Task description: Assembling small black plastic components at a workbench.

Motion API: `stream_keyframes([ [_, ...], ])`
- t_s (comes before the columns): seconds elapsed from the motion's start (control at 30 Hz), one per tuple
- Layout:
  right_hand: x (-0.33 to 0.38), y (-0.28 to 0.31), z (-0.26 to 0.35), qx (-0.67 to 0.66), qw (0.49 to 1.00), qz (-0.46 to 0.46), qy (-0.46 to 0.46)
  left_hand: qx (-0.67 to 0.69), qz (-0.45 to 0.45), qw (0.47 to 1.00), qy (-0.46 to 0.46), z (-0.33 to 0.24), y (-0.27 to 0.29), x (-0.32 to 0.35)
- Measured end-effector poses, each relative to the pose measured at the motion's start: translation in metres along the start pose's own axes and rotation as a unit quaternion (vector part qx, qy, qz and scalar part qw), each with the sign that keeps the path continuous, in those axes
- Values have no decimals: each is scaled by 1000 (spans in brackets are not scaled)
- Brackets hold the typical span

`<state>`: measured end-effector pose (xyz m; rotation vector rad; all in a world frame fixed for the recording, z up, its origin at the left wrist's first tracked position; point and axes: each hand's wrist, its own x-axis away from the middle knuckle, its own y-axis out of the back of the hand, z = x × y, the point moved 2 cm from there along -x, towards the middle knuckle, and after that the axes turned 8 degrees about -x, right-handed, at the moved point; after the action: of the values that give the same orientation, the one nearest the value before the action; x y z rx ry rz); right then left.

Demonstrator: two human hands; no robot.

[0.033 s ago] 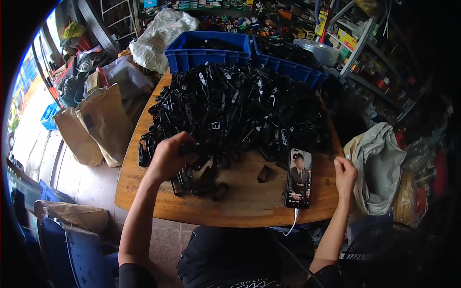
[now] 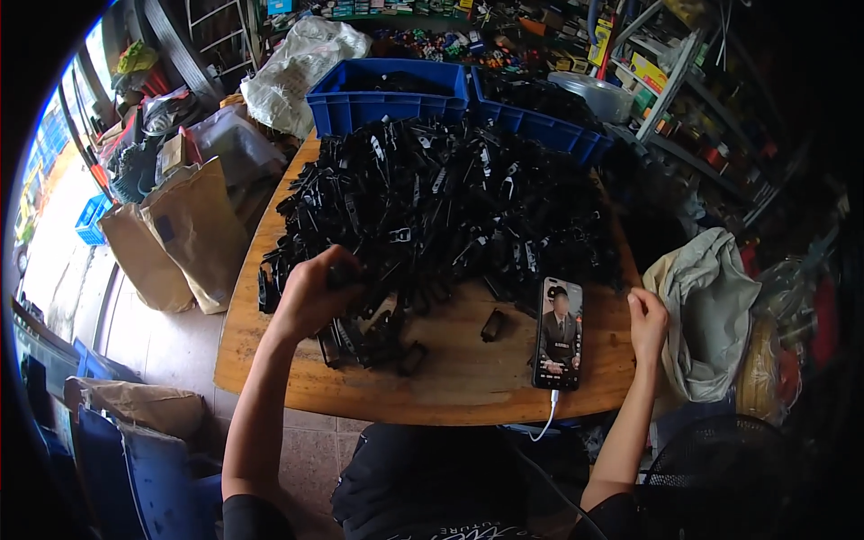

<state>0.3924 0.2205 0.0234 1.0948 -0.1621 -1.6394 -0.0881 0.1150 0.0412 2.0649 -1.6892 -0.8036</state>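
Note:
A large heap of black plastic parts (image 2: 450, 198), some with light metal pieces, covers most of the wooden table (image 2: 468, 396). At the heap's near left side is my left hand (image 2: 310, 292), its fingers closed around a small black plastic part (image 2: 344, 274). Several loose black parts lie below that hand, and one black part (image 2: 492, 325) rests apart near the middle. My right hand (image 2: 648, 326) is at the table's right edge with fingers curled and pinched; whatever they might hold is hidden. Between the hands lies a phone (image 2: 559, 333) with its screen lit.
Two blue crates, a left one (image 2: 387, 115) and a right one (image 2: 540, 129), stand at the table's far end. A white cable (image 2: 551, 416) runs from the phone over the near edge. An open grey sack (image 2: 711, 315) is at right; brown paper bags (image 2: 193, 234) stand at left.
My left hand has turned slightly at the heap, with the black part in its fingers. My right hand stays in place.

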Motion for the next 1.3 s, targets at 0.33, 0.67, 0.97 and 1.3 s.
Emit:
stream_keyframes([
  [0.33, -7, -32, -44, 60, 990, 63, -112, 313, -50, 946, 69, -19, -5, 17],
  [0.67, 38, -2, -14, -35, 996, 27, -73, 430, -15, 896, 110, -20, -11, 41],
  [0.97, 56, -40, 155, -196, 978, 69, 36, 468, -100, 867, 139, -37, -34, 84],
  [1.3, 102, -97, 249, -520, 731, 442, -14, 584, -204, 769, 162, -54, -78, 98],
])
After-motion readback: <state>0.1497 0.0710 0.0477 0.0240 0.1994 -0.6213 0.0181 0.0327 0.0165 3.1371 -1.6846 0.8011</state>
